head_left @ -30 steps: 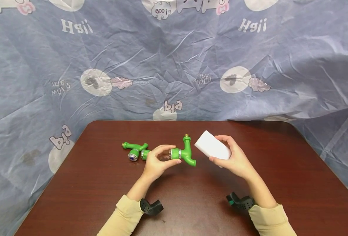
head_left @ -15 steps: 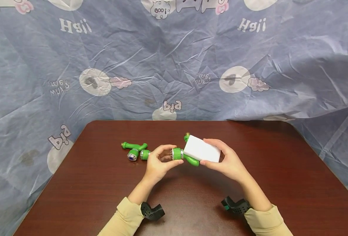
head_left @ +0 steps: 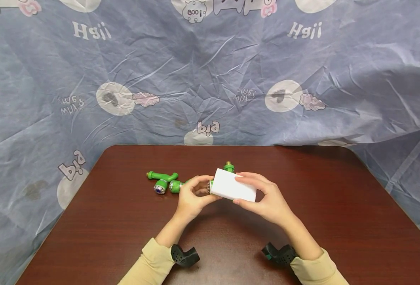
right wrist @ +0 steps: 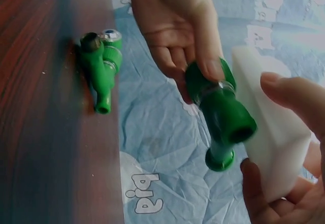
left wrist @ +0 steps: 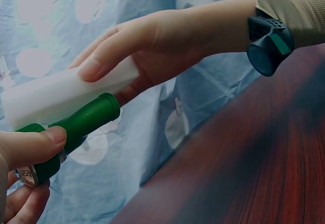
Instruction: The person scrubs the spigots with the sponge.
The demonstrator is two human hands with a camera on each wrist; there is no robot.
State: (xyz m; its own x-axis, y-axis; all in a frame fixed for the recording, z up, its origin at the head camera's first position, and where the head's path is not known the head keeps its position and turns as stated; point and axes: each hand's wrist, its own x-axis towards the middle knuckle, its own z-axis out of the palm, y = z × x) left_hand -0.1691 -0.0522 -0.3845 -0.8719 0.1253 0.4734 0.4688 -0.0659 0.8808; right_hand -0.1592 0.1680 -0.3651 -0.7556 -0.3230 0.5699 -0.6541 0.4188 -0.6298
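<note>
Dark reddish-brown table [head_left: 338, 206], rounded far corners, some shine toward the front. Behind it I see wrinkled blue-grey cloth [head_left: 195, 59], printed: white circles [head_left: 284, 85], pink clouds [head_left: 145, 99], pale "Hgii" lettering [head_left: 92, 31].

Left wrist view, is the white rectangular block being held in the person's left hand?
No, the right hand grips the white rectangular block, while the left hand pinches a glossy green tap.
</note>
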